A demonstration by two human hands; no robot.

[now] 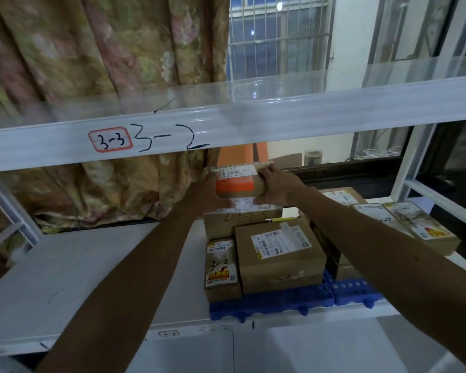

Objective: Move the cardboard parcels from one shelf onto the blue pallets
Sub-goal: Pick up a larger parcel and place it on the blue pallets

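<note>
The orange-banded parcel (pixel 236 184) was held between the two hands, at the back of the stack that stood on the blue pallets (pixel 267 308). Its long axis ran from left to right, parallel to the front edge of the shelf (pixel 92 265). The left hand (pixel 211 192) clasped its left end and the right hand (pixel 277 188) its right end, fingers curled round the cardboard, and both hands were equally near. Directly under it was a rear parcel (pixel 226 224); I could not tell whether the held one rested on it or was just above it. In my judgement the coming move depended on this: the parcel had only to go straight down, with its long side kept along the pallet's back edge. It carried a white shipping label on top, but the print was too small to read. The rear parcel had handwriting on it, upside down and not clear. Toward the front edge of the pallet stood a narrow parcel (pixel 221 267) marked "3-3" by hand, and just beside it a larger parcel (pixel 279 257) with a barcode label. On the upper beam (pixel 280 117) a red-framed sticker (pixel 111 140) said "3-3", and next to it was written "3-2".
</note>
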